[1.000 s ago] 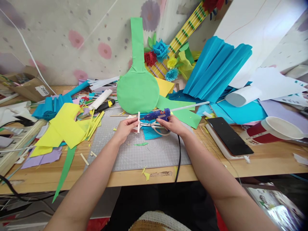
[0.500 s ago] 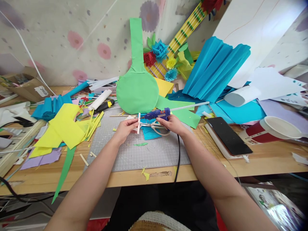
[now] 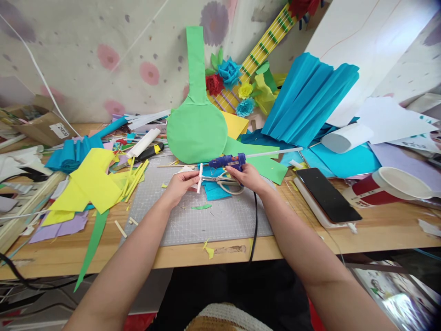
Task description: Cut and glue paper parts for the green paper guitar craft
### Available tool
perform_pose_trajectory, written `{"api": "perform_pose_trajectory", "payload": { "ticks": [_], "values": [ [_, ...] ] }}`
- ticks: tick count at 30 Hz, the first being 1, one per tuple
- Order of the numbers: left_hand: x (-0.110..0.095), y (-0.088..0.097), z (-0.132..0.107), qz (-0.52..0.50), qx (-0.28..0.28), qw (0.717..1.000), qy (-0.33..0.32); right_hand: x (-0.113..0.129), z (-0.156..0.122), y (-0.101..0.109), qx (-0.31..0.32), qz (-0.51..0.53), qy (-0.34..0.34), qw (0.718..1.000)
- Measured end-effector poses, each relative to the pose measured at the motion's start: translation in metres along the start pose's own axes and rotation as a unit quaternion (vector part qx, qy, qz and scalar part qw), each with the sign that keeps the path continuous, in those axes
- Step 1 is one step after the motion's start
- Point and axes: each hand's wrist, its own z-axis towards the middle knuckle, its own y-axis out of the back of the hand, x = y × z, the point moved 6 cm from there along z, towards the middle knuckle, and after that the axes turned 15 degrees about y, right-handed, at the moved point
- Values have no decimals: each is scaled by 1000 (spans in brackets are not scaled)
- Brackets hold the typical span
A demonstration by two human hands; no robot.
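Note:
Between the thumb and fingers of my left hand (image 3: 181, 186) is a short white strip (image 3: 200, 178), held upright. My right hand (image 3: 248, 177) grips a blue glue gun (image 3: 227, 161), its nozzle pointing left at the strip. A long clear glue stick (image 3: 274, 152) sticks out of the gun's back, and a black cord hangs below. Scissors (image 3: 225, 182) lie under the gun on blue paper (image 3: 216, 192), on the grey cutting mat (image 3: 193, 230). Just behind my hands stands a green paper-covered guitar-like shape (image 3: 197, 131), round below with a long upright neck.
Yellow paper (image 3: 96, 179) and scraps lie left, near a black-and-yellow cutter (image 3: 150, 151). At right are a phone (image 3: 327, 194) and a paper cup (image 3: 386, 186). Pleated blue paper (image 3: 306, 101) and a flower-decorated yellow guitar shape (image 3: 263, 50) lean at the back.
The glue gun has shifted slightly right, its nozzle now a little away from the white strip. The strip has moved slightly right and tilts a bit more.

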Motion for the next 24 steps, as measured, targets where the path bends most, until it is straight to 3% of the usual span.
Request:
{"api": "perform_pose_trajectory", "payload": {
  "ticks": [12, 19, 24],
  "values": [
    [-2, -3, -3, 4, 30, 1000, 8, 1, 1, 8, -40, -17, -35, 998],
    [-9, 12, 2, -174, 4, 985, -12, -17, -3, 54, -98, 10, -25, 995],
    [-12, 16, 4, -238, -3, 971, -29, -42, -7, 69, -65, 6, -26, 998]
  ]
}}
